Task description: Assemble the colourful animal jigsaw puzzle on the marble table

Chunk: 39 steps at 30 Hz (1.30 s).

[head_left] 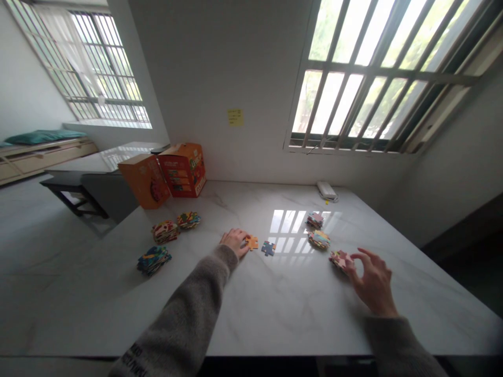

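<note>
My left hand (236,241) rests on the table with its fingers closed at the left edge of an orange jigsaw piece (252,242). Just right of that lies a dark blue-grey jigsaw piece (269,248), apart from it. On the right, my right hand (372,277) curls thumb and index finger to the edge of a stack of pink jigsaw pieces (340,259); their tips appear to pinch it. Behind it stand a pale yellow-and-blue stack (319,239) and a pinkish stack (315,219) of jigsaw pieces.
Three more stacks lie on the left: blue-green (154,260), red-and-cream (165,231) and yellow-green (188,219). Two orange-red boxes (145,180) stand at the back left of the white marbled table (283,314). A white power strip (326,191) lies near the wall.
</note>
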Each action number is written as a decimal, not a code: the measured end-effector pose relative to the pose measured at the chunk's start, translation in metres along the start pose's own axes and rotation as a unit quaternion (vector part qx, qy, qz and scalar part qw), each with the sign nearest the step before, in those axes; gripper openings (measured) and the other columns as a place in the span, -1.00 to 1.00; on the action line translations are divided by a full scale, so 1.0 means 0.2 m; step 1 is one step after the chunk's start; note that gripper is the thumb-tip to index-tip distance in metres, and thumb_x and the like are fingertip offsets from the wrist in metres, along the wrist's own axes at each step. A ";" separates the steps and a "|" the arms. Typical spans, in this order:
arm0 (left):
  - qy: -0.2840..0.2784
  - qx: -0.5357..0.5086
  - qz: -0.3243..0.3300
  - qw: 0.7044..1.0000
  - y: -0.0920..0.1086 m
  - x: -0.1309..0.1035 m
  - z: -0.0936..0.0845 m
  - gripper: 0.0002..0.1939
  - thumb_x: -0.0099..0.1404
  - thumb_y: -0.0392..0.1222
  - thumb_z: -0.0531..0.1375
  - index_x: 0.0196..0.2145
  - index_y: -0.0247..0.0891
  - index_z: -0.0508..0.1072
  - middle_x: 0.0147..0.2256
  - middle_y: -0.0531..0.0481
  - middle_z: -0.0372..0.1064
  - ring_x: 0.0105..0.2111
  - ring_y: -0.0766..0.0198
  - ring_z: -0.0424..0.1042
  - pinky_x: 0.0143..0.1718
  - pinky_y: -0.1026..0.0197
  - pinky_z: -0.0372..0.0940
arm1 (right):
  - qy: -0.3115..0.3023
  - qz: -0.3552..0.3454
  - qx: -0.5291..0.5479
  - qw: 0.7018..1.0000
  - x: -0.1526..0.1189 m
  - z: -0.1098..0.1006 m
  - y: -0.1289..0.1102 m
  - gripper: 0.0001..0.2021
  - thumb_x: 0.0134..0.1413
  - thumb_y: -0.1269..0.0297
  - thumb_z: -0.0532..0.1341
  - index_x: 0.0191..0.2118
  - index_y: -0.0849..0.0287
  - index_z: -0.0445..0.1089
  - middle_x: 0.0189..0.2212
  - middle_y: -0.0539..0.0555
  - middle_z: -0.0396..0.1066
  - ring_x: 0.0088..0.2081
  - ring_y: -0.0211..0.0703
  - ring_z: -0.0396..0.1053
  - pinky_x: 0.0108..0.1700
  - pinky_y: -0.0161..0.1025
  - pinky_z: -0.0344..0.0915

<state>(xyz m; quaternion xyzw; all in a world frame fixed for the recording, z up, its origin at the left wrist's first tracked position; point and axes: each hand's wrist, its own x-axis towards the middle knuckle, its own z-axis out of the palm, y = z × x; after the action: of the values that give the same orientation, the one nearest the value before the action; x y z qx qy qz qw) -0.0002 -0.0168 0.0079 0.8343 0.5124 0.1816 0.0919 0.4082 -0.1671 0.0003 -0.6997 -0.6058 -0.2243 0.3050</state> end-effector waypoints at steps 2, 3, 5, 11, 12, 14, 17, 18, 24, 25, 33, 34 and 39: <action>0.004 -0.006 0.004 1.000 0.00 0.00 0.01 -0.59 0.16 -0.18 0.30 0.00 -0.15 0.48 0.02 -0.13 0.43 0.03 -0.04 0.35 -0.01 -0.03 0.28 | -0.001 -0.015 0.023 1.000 0.04 -0.01 -0.06 -0.75 0.23 0.09 0.10 -0.17 0.13 0.41 -0.08 0.23 0.45 -0.06 0.17 0.36 -0.05 0.02 0.16; 0.003 -0.010 0.008 1.000 0.00 0.00 0.01 -0.53 0.15 -0.19 0.31 0.05 -0.13 0.45 0.07 -0.13 0.41 0.05 -0.04 0.34 0.00 -0.03 0.28 | -0.018 -0.035 0.046 0.998 0.07 0.00 -0.11 -0.77 0.24 0.12 0.10 -0.17 0.12 0.41 -0.13 0.20 0.47 -0.08 0.14 0.37 -0.04 0.02 0.16; -0.001 -0.021 0.019 1.000 -0.01 0.00 0.01 -0.48 0.16 -0.21 0.29 0.10 -0.11 0.41 0.10 -0.11 0.40 0.07 -0.02 0.33 0.01 -0.02 0.27 | -0.076 -0.087 0.109 0.987 0.12 0.01 -0.24 -0.82 0.26 0.19 0.10 -0.16 0.09 0.40 -0.19 0.16 0.49 -0.09 0.11 0.40 -0.02 0.01 0.20; 0.002 -0.027 0.035 0.999 -0.01 0.01 0.02 -0.63 0.13 -0.24 0.30 -0.07 -0.19 0.49 -0.09 -0.13 0.49 -0.04 -0.04 0.39 -0.04 -0.04 0.29 | -0.250 -0.210 0.286 0.901 0.25 0.16 -0.72 -0.84 0.28 0.28 0.12 -0.09 0.07 0.39 -0.17 0.13 0.48 -0.12 0.00 0.43 -0.05 -0.05 0.32; 0.010 -0.029 0.040 0.999 -0.01 0.01 0.02 -0.67 0.12 -0.24 0.31 -0.11 -0.20 0.50 -0.13 -0.13 0.49 -0.07 -0.03 0.40 -0.05 -0.04 0.30 | -0.252 -0.211 0.294 0.898 0.27 0.19 -0.78 -0.84 0.28 0.29 0.12 -0.09 0.07 0.39 -0.18 0.13 0.47 -0.13 0.00 0.43 -0.05 -0.04 0.33; 0.039 -0.059 0.046 0.996 -0.01 0.02 0.01 -0.73 0.09 -0.26 0.31 -0.20 -0.23 0.49 -0.20 -0.11 0.48 -0.14 0.03 0.43 -0.07 -0.01 0.32 | -0.250 -0.214 0.303 0.894 0.30 0.25 -0.89 -0.81 0.28 0.31 0.11 -0.04 0.09 0.38 -0.17 0.15 0.45 -0.15 0.00 0.43 -0.06 -0.02 0.34; 0.106 -0.181 0.038 0.977 -0.01 0.02 -0.01 -0.78 0.08 -0.29 0.28 -0.26 -0.24 0.42 -0.24 -0.05 0.43 -0.25 0.18 0.44 -0.17 0.12 0.38 | -0.222 -0.217 0.338 0.888 0.33 0.30 -1.00 -0.67 0.25 0.35 0.12 0.12 0.07 0.30 -0.02 0.20 0.37 -0.07 0.01 0.41 -0.01 -0.01 0.35; 0.120 -0.232 0.033 0.965 -0.01 0.02 -0.01 -0.79 0.09 -0.28 0.27 -0.26 -0.24 0.40 -0.25 -0.03 0.42 -0.28 0.23 0.44 -0.21 0.16 0.39 | -0.212 -0.215 0.355 0.885 0.33 0.31 -1.02 -0.64 0.24 0.35 0.14 0.14 0.06 0.28 0.01 0.21 0.34 -0.05 0.01 0.40 0.00 -0.02 0.35; -0.005 -0.475 0.015 0.880 0.04 0.01 0.00 -0.82 0.19 -0.12 0.19 -0.30 -0.26 0.36 -0.49 0.10 0.32 -0.50 0.33 0.39 -0.42 0.24 0.37 | -0.196 -0.118 0.438 0.869 0.29 0.31 -1.09 -0.87 0.25 0.23 0.18 -0.11 0.07 0.33 -0.37 0.02 0.39 -0.38 -0.14 0.36 -0.27 -0.18 0.31; -0.026 -0.496 0.013 0.868 0.06 0.01 0.00 -0.80 0.20 -0.08 0.20 -0.32 -0.27 0.36 -0.53 0.12 0.29 -0.53 0.34 0.37 -0.45 0.25 0.36 | -0.210 -0.101 0.454 0.860 0.28 0.31 -1.09 -0.89 0.25 0.20 0.18 -0.16 0.07 0.33 -0.46 -0.02 0.37 -0.44 -0.17 0.33 -0.33 -0.21 0.28; 0.079 -0.493 0.055 0.865 0.10 0.00 -0.03 -0.50 0.31 0.14 0.15 0.01 -0.30 0.33 -0.39 0.05 0.37 -0.56 0.39 0.33 -0.47 0.26 0.33 | -0.297 0.139 0.665 0.671 0.23 0.30 -1.14 -0.64 0.17 -0.07 0.23 -0.38 0.15 0.30 -0.61 -0.08 0.36 -0.67 -0.37 0.12 -0.59 -0.36 0.04; 0.108 -0.450 0.082 0.883 0.10 -0.01 -0.03 -0.49 0.28 0.06 0.21 0.08 -0.27 0.31 -0.34 0.03 0.39 -0.50 0.37 0.36 -0.40 0.25 0.35 | -0.288 0.162 0.679 0.656 0.23 0.30 -1.14 -0.63 0.14 -0.08 0.24 -0.38 0.17 0.33 -0.63 -0.09 0.32 -0.68 -0.39 0.09 -0.59 -0.36 0.04; 0.141 -0.303 0.165 0.928 0.10 -0.03 -0.01 -0.35 0.16 -0.15 0.32 0.18 -0.21 0.25 -0.27 0.02 0.43 -0.43 0.33 0.35 -0.30 0.19 0.39 | -0.257 0.229 0.707 0.618 0.22 0.31 -1.14 -0.63 0.03 -0.07 0.34 -0.36 0.20 0.43 -0.65 -0.15 0.16 -0.65 -0.39 0.07 -0.59 -0.37 0.07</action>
<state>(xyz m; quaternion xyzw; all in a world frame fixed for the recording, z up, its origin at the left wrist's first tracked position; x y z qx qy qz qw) 0.0142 -0.0308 0.0153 0.8054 0.2957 0.4564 0.2359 0.1882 -0.0734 0.0216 -0.4136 -0.4510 0.5395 0.5784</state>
